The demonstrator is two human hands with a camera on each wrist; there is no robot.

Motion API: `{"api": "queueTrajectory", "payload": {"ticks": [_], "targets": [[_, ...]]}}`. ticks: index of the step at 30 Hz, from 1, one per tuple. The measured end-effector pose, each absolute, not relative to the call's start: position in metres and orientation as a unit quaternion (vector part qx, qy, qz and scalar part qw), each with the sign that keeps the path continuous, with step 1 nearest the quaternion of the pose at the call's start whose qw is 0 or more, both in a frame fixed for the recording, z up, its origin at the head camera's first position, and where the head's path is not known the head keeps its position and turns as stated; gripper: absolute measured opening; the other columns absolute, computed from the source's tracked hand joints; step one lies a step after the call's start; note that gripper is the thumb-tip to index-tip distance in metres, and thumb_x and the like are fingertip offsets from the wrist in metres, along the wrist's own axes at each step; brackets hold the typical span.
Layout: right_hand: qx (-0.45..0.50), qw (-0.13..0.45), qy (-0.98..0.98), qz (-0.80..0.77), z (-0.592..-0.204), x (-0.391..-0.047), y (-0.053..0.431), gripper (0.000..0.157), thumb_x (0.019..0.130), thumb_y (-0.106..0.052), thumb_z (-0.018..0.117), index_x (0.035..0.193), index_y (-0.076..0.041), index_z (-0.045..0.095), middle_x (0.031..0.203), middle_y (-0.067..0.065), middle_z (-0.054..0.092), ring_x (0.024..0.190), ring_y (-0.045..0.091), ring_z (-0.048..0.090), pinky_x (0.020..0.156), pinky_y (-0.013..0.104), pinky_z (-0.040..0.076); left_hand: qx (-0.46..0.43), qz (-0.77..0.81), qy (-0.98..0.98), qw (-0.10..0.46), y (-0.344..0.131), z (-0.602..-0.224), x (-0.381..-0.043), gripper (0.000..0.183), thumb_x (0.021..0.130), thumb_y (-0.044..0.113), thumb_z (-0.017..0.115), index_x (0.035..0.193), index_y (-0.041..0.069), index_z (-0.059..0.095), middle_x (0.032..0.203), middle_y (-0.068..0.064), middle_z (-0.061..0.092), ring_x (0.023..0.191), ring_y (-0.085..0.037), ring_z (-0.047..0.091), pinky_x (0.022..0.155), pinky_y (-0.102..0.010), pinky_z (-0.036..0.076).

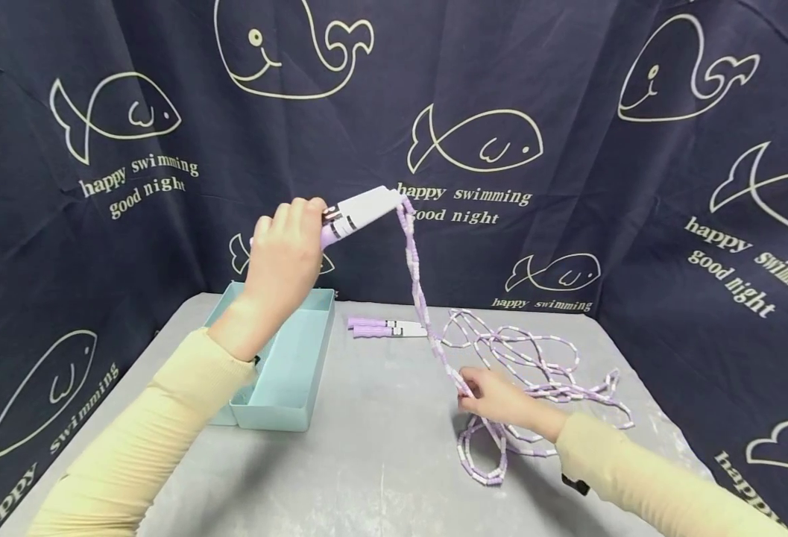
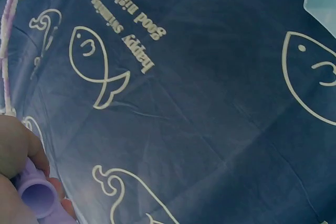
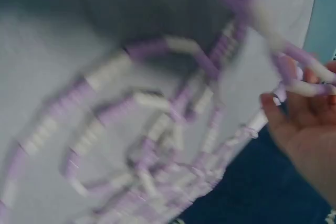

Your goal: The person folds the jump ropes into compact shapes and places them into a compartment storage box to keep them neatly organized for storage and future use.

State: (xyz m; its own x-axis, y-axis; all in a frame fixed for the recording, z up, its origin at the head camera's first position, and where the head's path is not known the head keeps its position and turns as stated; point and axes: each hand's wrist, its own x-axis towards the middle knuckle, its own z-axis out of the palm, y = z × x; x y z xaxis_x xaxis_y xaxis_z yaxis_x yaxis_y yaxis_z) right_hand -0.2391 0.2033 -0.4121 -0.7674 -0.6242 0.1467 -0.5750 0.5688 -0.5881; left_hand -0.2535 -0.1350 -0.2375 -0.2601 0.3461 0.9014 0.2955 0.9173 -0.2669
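My left hand grips the purple-and-white handles of a beaded jump rope, raised above the table. In the left wrist view, the hollow purple end of a handle shows among the fingers. From the white ends, purple-and-white beaded strands hang down to my right hand. That hand, low over the right side of the table, holds the strands between thumb and fingers. In the right wrist view the strands run across the fingers, and loose loops trail below, partly blurred.
A second pair of purple-and-white handles lies at the back middle of the grey table. Tangled beaded rope spreads over the right side. A light blue divided box stands at left, partly behind my left forearm. Dark printed curtains surround the table.
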Motion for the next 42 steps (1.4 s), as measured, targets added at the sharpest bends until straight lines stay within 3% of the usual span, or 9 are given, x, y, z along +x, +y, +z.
{"api": "queueTrajectory", "payload": {"ticks": [2, 4, 10, 14, 18, 23, 29, 37, 42], "targets": [[-0.319, 0.074, 0.870, -0.370, -0.415, -0.235, 0.204, 0.009, 0.090, -0.010, 0.058, 0.084, -0.007, 0.052, 0.063, 0.000, 0.062, 0.056, 0.009, 0.060, 0.053, 0.025, 0.050, -0.188, 0.015, -0.797, 0.573, -0.139, -0.238, -0.255, 0.023, 0.087, -0.005, 0.044, 0.109, -0.003, 0.049, 0.086, -0.018, 0.055, 0.071, -0.034, 0.052, 0.052, -0.040, 0.034], [-0.321, 0.068, 0.867, -0.375, -0.412, -0.232, 0.204, 0.011, 0.095, -0.014, 0.054, 0.087, -0.007, 0.051, 0.061, 0.000, 0.057, 0.053, 0.008, 0.057, 0.051, 0.025, 0.049, -0.180, 0.015, -0.801, 0.571, -0.142, -0.239, -0.257, 0.022, 0.088, -0.004, 0.043, 0.109, -0.003, 0.049, 0.086, -0.018, 0.054, 0.071, -0.034, 0.052, 0.052, -0.041, 0.034], [-0.386, -0.089, 0.905, -0.155, -0.387, -0.223, 0.200, 0.020, 0.095, -0.021, 0.054, 0.079, -0.016, 0.042, 0.060, -0.013, 0.030, 0.051, 0.000, 0.030, 0.046, 0.020, 0.031, -0.171, 0.027, -0.810, 0.560, -0.147, -0.248, -0.263, 0.022, 0.086, -0.004, 0.046, 0.107, -0.004, 0.050, 0.084, -0.018, 0.053, 0.070, -0.034, 0.050, 0.051, -0.041, 0.033], [-0.442, -0.181, 0.878, -0.021, -0.360, -0.219, 0.199, 0.022, 0.091, -0.024, 0.059, 0.079, -0.016, 0.044, 0.056, -0.013, 0.033, 0.044, 0.005, 0.031, 0.040, 0.024, 0.030, -0.188, 0.065, -0.822, 0.534, -0.148, -0.258, -0.266, 0.020, 0.087, 0.000, 0.048, 0.107, -0.004, 0.051, 0.083, -0.017, 0.052, 0.069, -0.033, 0.050, 0.051, -0.039, 0.033], [-0.467, -0.237, 0.852, 0.026, -0.324, -0.218, 0.197, 0.019, 0.088, -0.024, 0.060, 0.079, -0.015, 0.045, 0.057, -0.013, 0.037, 0.043, 0.008, 0.032, 0.039, 0.028, 0.032, -0.227, 0.112, -0.829, 0.498, -0.142, -0.271, -0.266, 0.018, 0.091, 0.005, 0.042, 0.105, -0.002, 0.051, 0.083, -0.014, 0.051, 0.070, -0.030, 0.050, 0.052, -0.037, 0.034], [-0.485, -0.271, 0.831, 0.031, -0.284, -0.220, 0.192, 0.009, 0.082, -0.016, 0.053, 0.080, -0.015, 0.044, 0.060, -0.013, 0.039, 0.046, 0.007, 0.031, 0.039, 0.027, 0.029, -0.292, 0.162, -0.820, 0.464, -0.125, -0.293, -0.264, 0.015, 0.093, 0.008, 0.042, 0.102, 0.004, 0.052, 0.084, -0.008, 0.052, 0.070, -0.026, 0.049, 0.054, -0.033, 0.033], [-0.481, -0.292, 0.826, 0.031, -0.253, -0.220, 0.178, 0.007, 0.084, -0.015, 0.054, 0.083, -0.013, 0.048, 0.061, -0.009, 0.046, 0.043, 0.010, 0.037, 0.039, 0.031, 0.035, -0.361, 0.198, -0.802, 0.432, -0.104, -0.308, -0.255, 0.028, 0.092, 0.011, 0.046, 0.119, 0.009, 0.053, 0.097, -0.003, 0.057, 0.077, -0.022, 0.052, 0.060, -0.032, 0.036], [-0.428, -0.282, 0.858, 0.018, -0.233, -0.233, 0.168, 0.011, 0.091, -0.017, 0.053, 0.083, -0.011, 0.047, 0.054, -0.005, 0.040, 0.042, 0.016, 0.039, 0.041, 0.036, 0.036, -0.430, 0.160, -0.751, 0.475, -0.084, -0.315, -0.246, 0.036, 0.092, 0.009, 0.043, 0.127, 0.013, 0.052, 0.089, 0.002, 0.058, 0.073, -0.020, 0.051, 0.059, -0.030, 0.035], [-0.401, -0.272, 0.875, 0.006, -0.229, -0.241, 0.163, 0.011, 0.092, -0.016, 0.051, 0.085, -0.010, 0.047, 0.053, -0.003, 0.041, 0.043, 0.018, 0.041, 0.040, 0.035, 0.035, -0.465, 0.160, -0.722, 0.488, -0.075, -0.319, -0.242, 0.049, 0.090, 0.006, 0.044, 0.136, 0.022, 0.046, 0.087, 0.003, 0.056, 0.068, -0.018, 0.048, 0.057, -0.028, 0.033]]}}
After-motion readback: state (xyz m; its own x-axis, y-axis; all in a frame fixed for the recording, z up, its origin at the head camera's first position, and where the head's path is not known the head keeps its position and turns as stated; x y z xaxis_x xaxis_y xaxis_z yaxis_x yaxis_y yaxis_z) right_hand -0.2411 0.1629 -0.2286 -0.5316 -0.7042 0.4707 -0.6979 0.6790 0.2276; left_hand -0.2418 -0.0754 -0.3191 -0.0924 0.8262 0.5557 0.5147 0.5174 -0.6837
